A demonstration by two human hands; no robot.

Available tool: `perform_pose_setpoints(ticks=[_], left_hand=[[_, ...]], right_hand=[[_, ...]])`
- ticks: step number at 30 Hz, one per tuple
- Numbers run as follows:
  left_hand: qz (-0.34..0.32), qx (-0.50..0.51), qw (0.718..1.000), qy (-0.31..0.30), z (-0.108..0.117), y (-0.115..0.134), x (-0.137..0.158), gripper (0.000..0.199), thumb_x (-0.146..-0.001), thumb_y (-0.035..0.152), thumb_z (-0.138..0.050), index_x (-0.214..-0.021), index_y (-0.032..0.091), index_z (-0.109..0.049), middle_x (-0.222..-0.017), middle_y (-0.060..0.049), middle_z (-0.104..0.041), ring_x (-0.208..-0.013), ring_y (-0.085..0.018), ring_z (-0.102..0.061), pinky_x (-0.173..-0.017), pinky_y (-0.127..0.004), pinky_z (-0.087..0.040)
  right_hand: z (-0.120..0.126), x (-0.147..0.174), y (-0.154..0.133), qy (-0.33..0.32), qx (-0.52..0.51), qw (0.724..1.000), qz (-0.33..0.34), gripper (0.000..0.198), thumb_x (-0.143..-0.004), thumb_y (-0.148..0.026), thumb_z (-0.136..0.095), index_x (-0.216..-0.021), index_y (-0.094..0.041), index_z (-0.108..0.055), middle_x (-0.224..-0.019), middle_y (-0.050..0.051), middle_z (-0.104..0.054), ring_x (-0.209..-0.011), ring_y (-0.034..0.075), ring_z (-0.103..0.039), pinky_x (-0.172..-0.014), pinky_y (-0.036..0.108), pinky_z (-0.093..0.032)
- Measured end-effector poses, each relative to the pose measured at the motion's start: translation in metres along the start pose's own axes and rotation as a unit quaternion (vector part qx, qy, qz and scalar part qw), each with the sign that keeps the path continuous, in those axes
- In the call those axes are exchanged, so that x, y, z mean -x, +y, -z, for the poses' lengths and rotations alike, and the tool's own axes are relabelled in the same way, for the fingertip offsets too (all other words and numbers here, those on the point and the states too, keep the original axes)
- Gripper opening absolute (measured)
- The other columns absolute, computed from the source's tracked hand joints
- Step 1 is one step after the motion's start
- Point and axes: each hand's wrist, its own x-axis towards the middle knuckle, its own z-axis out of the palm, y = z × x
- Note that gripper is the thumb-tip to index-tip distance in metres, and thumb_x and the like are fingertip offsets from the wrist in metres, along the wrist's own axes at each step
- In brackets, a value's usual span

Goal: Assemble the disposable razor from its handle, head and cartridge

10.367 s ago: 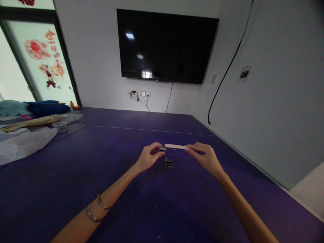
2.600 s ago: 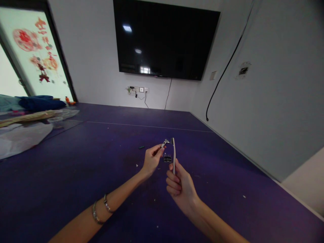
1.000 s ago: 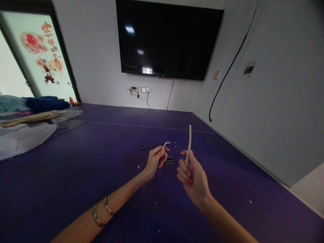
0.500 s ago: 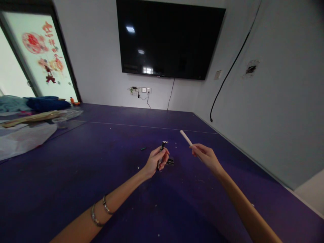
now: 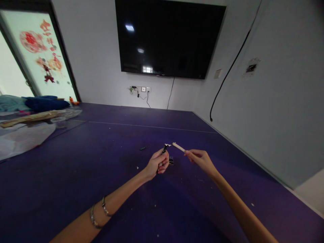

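Left hand clamped round razor, right hand round toothbrush; dark case nearby, contents unclear.

This looks like a room in a home: a large flat television hangs on the far wall above a row of sockets. At the far left, red lettering and pictures decorate a pale door panel, and folded blue cloth lies on the broad purple surface.
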Motion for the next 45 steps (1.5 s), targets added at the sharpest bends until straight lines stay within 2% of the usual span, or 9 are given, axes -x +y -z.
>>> perform_pose_setpoints(ticks=[4, 10, 17, 22, 27, 36, 40, 45], left_hand=[[0.029, 0.018, 0.999, -0.004, -0.002, 0.001, 0.001, 0.025, -0.083, 0.037, -0.052, -0.071, 0.017, -0.041, -0.056, 0.008, -0.032, -0.034, -0.001, -0.023, -0.028, -0.011, -0.017], [0.090, 0.102, 0.989, -0.060, -0.004, 0.004, 0.004, 0.024, -0.087, 0.037, -0.044, -0.073, 0.019, -0.040, -0.057, 0.007, -0.031, -0.035, -0.003, -0.019, -0.027, -0.011, -0.016], [0.162, 0.207, 0.957, -0.126, -0.010, 0.010, 0.011, 0.025, -0.088, 0.038, -0.041, -0.073, 0.018, -0.042, -0.057, 0.006, -0.025, -0.036, -0.003, -0.015, -0.027, -0.011, -0.012], [0.169, 0.271, 0.936, -0.147, -0.014, 0.015, 0.014, 0.025, -0.087, 0.037, -0.043, -0.070, 0.018, -0.040, -0.056, 0.006, -0.024, -0.035, -0.003, -0.010, -0.026, -0.013, -0.007], [0.181, 0.273, 0.934, -0.146, -0.015, 0.015, 0.015, 0.025, -0.088, 0.037, -0.041, -0.071, 0.018, -0.040, -0.056, 0.006, -0.024, -0.035, -0.003, -0.010, -0.026, -0.013, -0.005], [0.193, 0.247, 0.937, -0.153, -0.019, 0.018, 0.015, 0.026, -0.088, 0.038, -0.041, -0.071, 0.018, -0.043, -0.056, 0.006, -0.025, -0.035, -0.003, -0.011, -0.026, -0.012, -0.006], [0.189, 0.237, 0.940, -0.157, -0.021, 0.018, 0.015, 0.024, -0.087, 0.038, -0.042, -0.075, 0.018, -0.045, -0.056, 0.006, -0.025, -0.035, -0.003, -0.012, -0.026, -0.012, -0.008], [0.174, 0.202, 0.951, -0.154, -0.017, 0.019, 0.014, 0.023, -0.087, 0.038, -0.042, -0.078, 0.018, -0.047, -0.055, 0.006, -0.026, -0.035, -0.003, -0.016, -0.027, -0.012, -0.012]], right_hand=[[-0.003, 0.002, -0.005, -0.009, -0.014, 1.000, 0.013, 0.032, -0.075, -0.045, -0.057, -0.065, -0.017, -0.068, -0.049, -0.002, -0.047, -0.048, 0.010, -0.040, -0.047, 0.023, -0.029], [-0.004, 0.002, 0.001, 0.006, -0.018, 1.000, 0.009, 0.031, -0.073, -0.044, -0.059, -0.065, -0.017, -0.069, -0.048, -0.002, -0.047, -0.048, 0.010, -0.040, -0.047, 0.023, -0.029], [-0.009, 0.005, -0.006, 0.001, -0.036, 0.999, 0.032, 0.029, -0.074, -0.043, -0.059, -0.066, -0.017, -0.069, -0.052, -0.001, -0.049, -0.051, 0.011, -0.043, -0.049, 0.024, -0.032], [-0.007, 0.003, -0.001, -0.003, -0.039, 0.999, 0.012, 0.029, -0.071, -0.044, -0.061, -0.065, -0.016, -0.069, -0.050, -0.001, -0.049, -0.050, 0.011, -0.043, -0.048, 0.024, -0.032], [-0.009, 0.004, -0.008, 0.017, -0.061, 0.998, 0.021, 0.030, -0.071, -0.046, -0.060, -0.066, -0.017, -0.069, -0.050, -0.001, -0.050, -0.051, 0.012, -0.043, -0.049, 0.024, -0.033], [-0.007, 0.004, -0.001, 0.013, -0.065, 0.998, 0.017, 0.028, -0.071, -0.044, -0.061, -0.067, -0.017, -0.069, -0.052, -0.001, -0.051, -0.052, 0.012, -0.044, -0.050, 0.024, -0.033], [-0.007, 0.004, -0.001, -0.010, -0.067, 0.997, 0.028, 0.027, -0.073, -0.042, -0.060, -0.066, -0.017, -0.069, -0.054, -0.001, -0.052, -0.053, 0.011, -0.044, -0.051, 0.024, -0.033], [0.004, 0.000, 0.010, -0.013, -0.051, 0.999, 0.001, 0.028, -0.073, -0.043, -0.061, -0.067, -0.017, -0.069, -0.052, -0.001, -0.050, -0.053, 0.011, -0.043, -0.051, 0.024, -0.031]])
